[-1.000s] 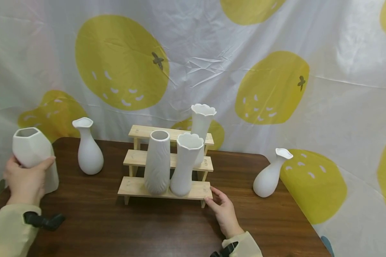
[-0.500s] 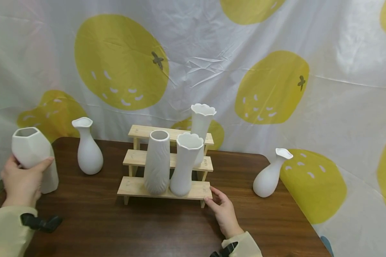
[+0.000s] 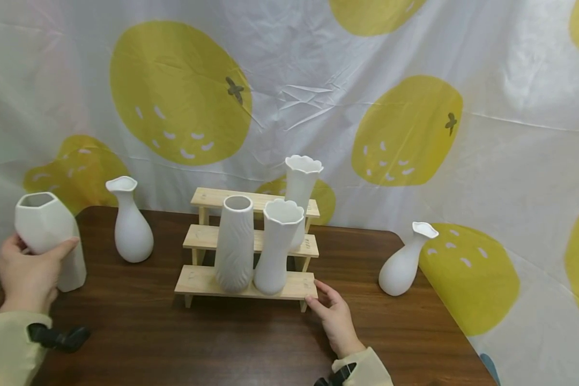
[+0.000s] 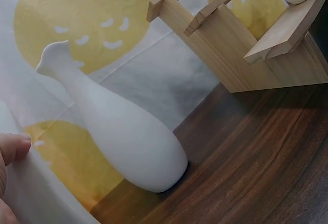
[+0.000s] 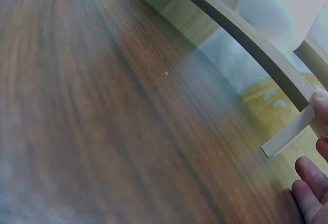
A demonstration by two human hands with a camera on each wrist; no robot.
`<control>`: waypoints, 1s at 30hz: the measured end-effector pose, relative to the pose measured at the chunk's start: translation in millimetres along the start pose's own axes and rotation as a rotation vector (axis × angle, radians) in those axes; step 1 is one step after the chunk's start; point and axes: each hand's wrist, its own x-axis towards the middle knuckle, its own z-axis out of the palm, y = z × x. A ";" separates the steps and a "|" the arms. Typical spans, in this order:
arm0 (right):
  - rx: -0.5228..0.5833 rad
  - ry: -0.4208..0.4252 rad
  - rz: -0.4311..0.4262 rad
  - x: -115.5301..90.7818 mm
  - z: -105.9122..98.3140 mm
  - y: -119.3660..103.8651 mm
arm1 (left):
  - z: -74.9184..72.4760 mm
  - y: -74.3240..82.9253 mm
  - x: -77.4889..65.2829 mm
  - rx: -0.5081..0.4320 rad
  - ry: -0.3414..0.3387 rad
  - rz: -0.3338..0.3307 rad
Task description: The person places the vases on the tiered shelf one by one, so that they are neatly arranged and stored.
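Observation:
At the left, my left hand (image 3: 29,273) holds a white faceted vase (image 3: 48,228) from the near side, thumb on its right face and fingers round its left. The vase stands upright. In the left wrist view its pale side (image 4: 36,193) shows at the lower left with a fingertip against it. My right hand (image 3: 336,319) pinches the right end of the bottom step of a three-step wooden stand (image 3: 198,279), thumb at the front corner. On that bottom step stand a leaf-textured vase (image 3: 235,246) and a scalloped-rim vase (image 3: 275,252). Another scalloped vase (image 3: 301,182) rises behind them.
A slim-necked white vase (image 3: 134,236) stands between the faceted one and the stand. A similar slim-necked vase (image 3: 399,271) is at the right of the dark wooden table (image 3: 212,343). A patterned curtain (image 3: 289,96) hangs behind.
My left hand has shifted slightly left along the faceted vase, which has kept its place. My right hand and the stand look unmoved.

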 end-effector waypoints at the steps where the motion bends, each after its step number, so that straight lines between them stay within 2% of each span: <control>1: 0.002 -0.003 0.002 -2.5 0.3 -5.3 | -0.9 0.1 0.0 0.005 -0.005 0.002; 6: 0.018 -0.012 0.009 -5.3 0.1 -11.8 | -3.9 -0.7 -1.0 0.050 -0.025 0.014; 9: 0.019 -0.009 0.009 1.3 -0.5 2.4 | -4.6 -0.2 -2.5 0.056 -0.037 0.018; 19: 0.006 0.006 -0.009 2.3 -0.3 6.6 | -4.2 7.8 -12.9 0.071 -0.073 0.037; 30: 0.008 -0.006 0.001 2.7 -1.0 5.6 | -8.8 22.6 -35.4 0.168 -0.215 0.234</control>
